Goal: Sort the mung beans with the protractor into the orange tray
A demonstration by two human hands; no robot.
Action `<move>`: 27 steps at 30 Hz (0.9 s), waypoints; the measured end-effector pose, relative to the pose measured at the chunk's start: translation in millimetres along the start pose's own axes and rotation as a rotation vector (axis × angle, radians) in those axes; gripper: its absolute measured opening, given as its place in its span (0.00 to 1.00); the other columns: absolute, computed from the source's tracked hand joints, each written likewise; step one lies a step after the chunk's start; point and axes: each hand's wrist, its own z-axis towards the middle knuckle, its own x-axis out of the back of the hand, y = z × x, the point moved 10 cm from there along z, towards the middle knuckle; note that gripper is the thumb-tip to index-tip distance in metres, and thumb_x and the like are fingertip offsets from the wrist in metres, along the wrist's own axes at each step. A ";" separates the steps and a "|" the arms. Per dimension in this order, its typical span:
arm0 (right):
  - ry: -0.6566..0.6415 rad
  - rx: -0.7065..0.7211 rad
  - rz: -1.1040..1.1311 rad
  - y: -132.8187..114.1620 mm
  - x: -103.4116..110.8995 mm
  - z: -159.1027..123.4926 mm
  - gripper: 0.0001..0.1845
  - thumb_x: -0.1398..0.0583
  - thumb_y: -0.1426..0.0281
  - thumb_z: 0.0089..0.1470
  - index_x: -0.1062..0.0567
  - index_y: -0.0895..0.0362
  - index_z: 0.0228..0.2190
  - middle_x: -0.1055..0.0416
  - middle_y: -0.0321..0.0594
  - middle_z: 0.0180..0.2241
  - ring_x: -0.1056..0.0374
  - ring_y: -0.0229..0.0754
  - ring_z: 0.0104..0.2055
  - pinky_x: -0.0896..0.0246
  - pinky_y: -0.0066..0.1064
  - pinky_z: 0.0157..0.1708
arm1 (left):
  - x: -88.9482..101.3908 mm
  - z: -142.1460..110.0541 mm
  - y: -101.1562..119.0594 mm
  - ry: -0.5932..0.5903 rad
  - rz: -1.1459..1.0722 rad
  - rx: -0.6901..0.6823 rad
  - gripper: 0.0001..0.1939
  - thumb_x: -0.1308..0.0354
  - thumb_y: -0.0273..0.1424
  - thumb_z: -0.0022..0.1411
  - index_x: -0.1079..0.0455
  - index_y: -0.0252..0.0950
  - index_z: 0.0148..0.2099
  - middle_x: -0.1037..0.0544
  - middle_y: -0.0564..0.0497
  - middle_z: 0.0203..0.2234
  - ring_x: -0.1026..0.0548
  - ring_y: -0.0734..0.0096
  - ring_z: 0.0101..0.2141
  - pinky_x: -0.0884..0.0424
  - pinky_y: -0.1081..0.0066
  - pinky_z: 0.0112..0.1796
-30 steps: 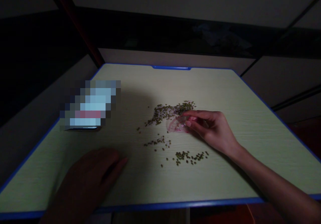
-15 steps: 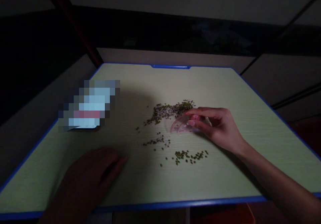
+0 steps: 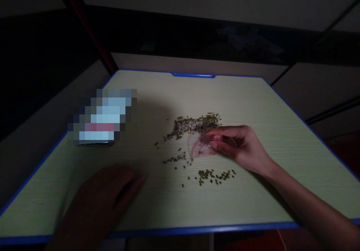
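My right hand (image 3: 239, 144) pinches a clear protractor (image 3: 202, 148) with pink markings between thumb and fingers, its curved edge towards the left. Just beyond it lies a mixed heap of green beans and pale grains (image 3: 194, 123). A small scatter of beans with pale grains (image 3: 177, 157) is to the protractor's left. Nearer to me is a loose group of green beans (image 3: 210, 176). In shadow at the near left, my left hand (image 3: 112, 185) rests on the table with nothing visible in it, thumb a little apart from the fingers.
The pale wood-grain table (image 3: 157, 206) has a blue edge and a blue handle piece (image 3: 194, 75) at the far side. At the left a phone-like lit screen (image 3: 104, 117) is blurred out. Dark panels stand behind, and something red shows below the near edge.
My right hand has brought the protractor slightly towards me, away from the heap. The whole view has shifted a little. My left hand stays in place on the table.
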 end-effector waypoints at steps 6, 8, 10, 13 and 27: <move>-0.036 -0.026 0.047 3.9 -2.8 0.1 0.12 0.38 0.74 0.44 0.19 0.59 0.33 0.21 0.43 0.30 0.29 0.39 0.27 0.32 0.29 0.25 | 4.1 4.3 9.3 0.029 0.056 -0.060 0.24 0.62 0.45 0.65 0.33 0.42 0.26 0.27 0.61 0.21 0.28 0.76 0.22 0.32 0.74 0.23; -0.040 -0.026 0.042 4.5 -2.6 0.2 0.12 0.38 0.74 0.44 0.19 0.59 0.33 0.21 0.43 0.30 0.29 0.39 0.27 0.32 0.29 0.25 | 6.0 6.3 13.9 0.044 0.070 -0.087 0.24 0.63 0.45 0.65 0.33 0.41 0.25 0.28 0.61 0.21 0.29 0.77 0.21 0.33 0.74 0.22; -0.037 -0.017 0.037 3.8 -2.0 0.5 0.12 0.38 0.74 0.44 0.19 0.58 0.33 0.21 0.43 0.30 0.28 0.40 0.28 0.31 0.30 0.26 | 6.6 6.6 15.8 0.053 0.080 -0.101 0.24 0.63 0.45 0.65 0.33 0.41 0.25 0.28 0.61 0.20 0.29 0.78 0.21 0.33 0.75 0.23; -0.049 0.006 0.035 0.8 -2.5 0.8 0.11 0.38 0.75 0.44 0.18 0.57 0.32 0.20 0.42 0.31 0.27 0.40 0.30 0.31 0.30 0.28 | 5.3 3.5 13.3 0.046 0.088 -0.099 0.23 0.62 0.45 0.65 0.33 0.42 0.27 0.28 0.61 0.22 0.29 0.78 0.22 0.33 0.75 0.23; -0.105 0.008 0.031 -3.4 1.2 -2.1 0.11 0.38 0.76 0.45 0.18 0.53 0.31 0.20 0.39 0.32 0.27 0.40 0.30 0.31 0.30 0.27 | -19.1 -6.8 -14.9 -0.148 -0.041 0.240 0.24 0.58 0.51 0.60 0.30 0.40 0.33 0.29 0.52 0.23 0.30 0.68 0.28 0.30 0.71 0.34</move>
